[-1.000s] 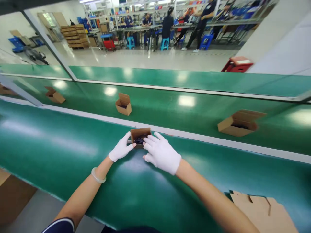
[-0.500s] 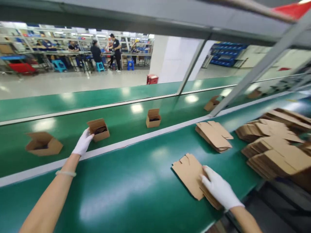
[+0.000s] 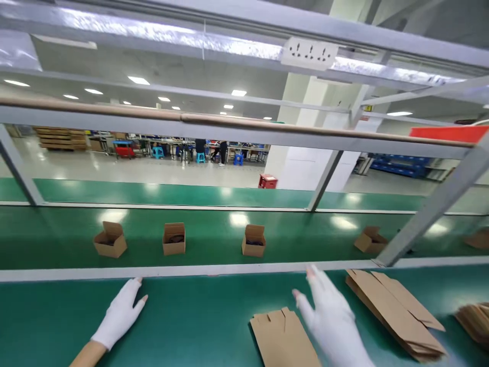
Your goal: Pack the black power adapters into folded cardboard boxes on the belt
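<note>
My left hand (image 3: 120, 313), in a white fingerless glove, lies open on the near green conveyor belt (image 3: 183, 316) and holds nothing. My right hand (image 3: 328, 316), gloved the same way, is open with spread fingers. It sits just right of a flat kraft cardboard blank (image 3: 283, 339) and seems not to touch it. A stack of flat cardboard blanks (image 3: 393, 316) lies further right. Several small open cardboard boxes (image 3: 174, 238) with dark contents stand in a row on the far belt (image 3: 214, 221), beyond both hands.
A pale divider rail (image 3: 191, 270) separates the two belts. More blanks (image 3: 473, 321) lie at the right edge. Overhead runs a metal frame with a power socket strip (image 3: 309, 53). Beyond stand a red stool (image 3: 267, 181) and distant workbenches with people.
My view has tilted upward. My right hand has come off the cardboard blanks, and a single blank lies flat on the belt. My left hand has let go of the box and moved nearer me.
</note>
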